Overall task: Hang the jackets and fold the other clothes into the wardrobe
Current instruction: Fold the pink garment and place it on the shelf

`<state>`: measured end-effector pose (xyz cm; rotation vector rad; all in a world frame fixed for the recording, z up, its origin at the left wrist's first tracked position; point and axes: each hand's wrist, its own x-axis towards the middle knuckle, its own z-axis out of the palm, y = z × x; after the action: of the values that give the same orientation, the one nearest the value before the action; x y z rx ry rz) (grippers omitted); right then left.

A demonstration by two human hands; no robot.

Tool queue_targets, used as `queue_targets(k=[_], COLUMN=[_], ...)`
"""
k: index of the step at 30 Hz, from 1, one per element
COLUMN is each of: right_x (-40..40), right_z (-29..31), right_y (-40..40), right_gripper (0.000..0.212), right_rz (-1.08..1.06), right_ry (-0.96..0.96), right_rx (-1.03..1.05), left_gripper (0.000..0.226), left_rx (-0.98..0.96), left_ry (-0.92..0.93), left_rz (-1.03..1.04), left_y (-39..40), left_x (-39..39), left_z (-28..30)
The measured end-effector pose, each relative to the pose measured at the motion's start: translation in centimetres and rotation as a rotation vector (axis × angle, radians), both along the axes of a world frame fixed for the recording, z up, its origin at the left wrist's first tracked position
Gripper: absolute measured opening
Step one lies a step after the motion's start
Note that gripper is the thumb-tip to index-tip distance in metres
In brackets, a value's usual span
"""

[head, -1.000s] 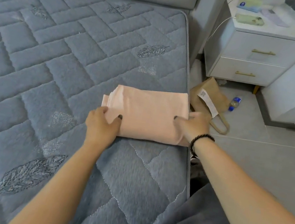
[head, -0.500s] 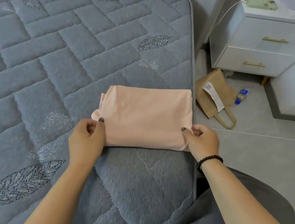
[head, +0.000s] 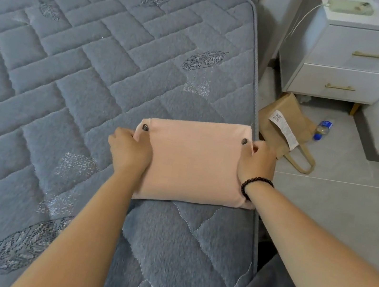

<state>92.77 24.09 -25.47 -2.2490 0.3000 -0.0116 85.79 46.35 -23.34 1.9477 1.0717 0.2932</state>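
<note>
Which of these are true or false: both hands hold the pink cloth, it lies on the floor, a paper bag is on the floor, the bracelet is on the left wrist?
1. Both the left hand and the right hand hold the folded pink cloth. True.
2. The cloth lies on the floor. False: it is on the grey bed.
3. A brown paper bag lies on the floor. True.
4. The black bead bracelet is on the left wrist. False: right wrist.

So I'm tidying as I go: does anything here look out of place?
Yes: a brown paper bag and a small bottle lie tipped over on the floor beside the bed. The folded pink garment looks neat.
</note>
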Motion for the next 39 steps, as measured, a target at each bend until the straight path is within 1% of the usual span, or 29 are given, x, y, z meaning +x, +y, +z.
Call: queue_targets(k=[1, 2, 4, 5, 7, 10, 12, 15, 17, 20, 22, 23, 27, 29, 31, 36, 39], right_x=[-0.4, -0.9, -1.9, -2.4, -3.3, -4.1, -4.1, -3.6, -3.3, -3.6, -3.6, -3.5, -2.8, -2.1, -1.0, 1.9, 3.8], right_z=[-0.4, -0.6, -1.0, -1.1, -1.1, -0.6, -0.3, 0.7, 1.3, 1.6, 1.5, 1.6, 2.5, 3.2, 3.8, 5.8, 7.9], right_y=[0.0, -0.1, -0.5, -0.7, -1.2, -1.2, -1.2, -1.7, -2.0, -2.0, -1.8, -1.9, -3.7, -5.4, -7.3, -13.9, -18.7], right_gripper=[0.026, 0.026, 0.038, 0.041, 0.051, 0.067, 0.07, 0.06, 0.054, 0.046, 0.044, 0.044, 0.039, 0.038, 0.037, 0.037, 0.036], right_rz=[-0.029, -0.04, 0.016, 0.045, 0.05, 0.023, 0.036, 0.062, 0.079, 0.105, 0.156, 0.182, 0.235, 0.249, 0.271, 0.255, 0.196], right_ry=[-0.011, 0.0, 0.007, 0.013, 0.054, 0.104, 0.133, 0.222, 0.267, 0.251, 0.247, 0.276, 0.529, 0.604, 0.593, 0.457, 0.385], right_rx=[0.025, 0.065, 0.105, 0.102, 0.073, 0.028, -0.002, -0.01, 0.022, 0.064, 0.082, 0.114, 0.433, 0.527, 0.589, 0.746, 0.841], left_gripper=[0.04, 0.049, 0.067, 0.073, 0.078, 0.083, 0.086, 0.073, 0.064, 0.061, 0.06, 0.059, 0.056, 0.056, 0.057, 0.056, 0.053], left_rx=[-0.019, -0.063, -0.169, -0.233, -0.391, -0.697, -0.839, -0.965, -1.066, -1.217, -1.254, -1.25, -1.196, -1.178, -1.157, -1.076, -1.087], left_ry=[0.018, 0.065, 0.215, 0.28, 0.327, 0.289, 0.238, 0.169, 0.122, 0.014, -0.051, -0.07, -0.093, -0.099, -0.092, -0.046, -0.093], left_rz=[-0.026, -0.058, -0.137, -0.182, -0.25, -0.342, -0.376, -0.347, -0.3, -0.185, -0.115, -0.1, -0.076, -0.089, -0.132, -0.222, -0.279], left_y=[0.1, 0.5, 1.6, 2.1, 3.3, 4.1, 4.1, 4.0, 3.3, 1.7, 0.6, 0.0, -1.8, -2.3, -3.1, -8.4, -13.2], left_x=[0.0, 0.1, -0.4, -1.0, -2.4, -4.0, -4.4, -5.0, -5.6, -6.6, -7.1, -7.3, -7.4, -6.7, -5.4, -0.3, 3.3], left_z=[0.0, 0.1, 0.8, 1.1, 1.2, 0.9, 0.6, 0.5, 0.6, 0.5, 0.5, 0.5, 1.0, 1.7, 2.5, 5.3, 7.6])
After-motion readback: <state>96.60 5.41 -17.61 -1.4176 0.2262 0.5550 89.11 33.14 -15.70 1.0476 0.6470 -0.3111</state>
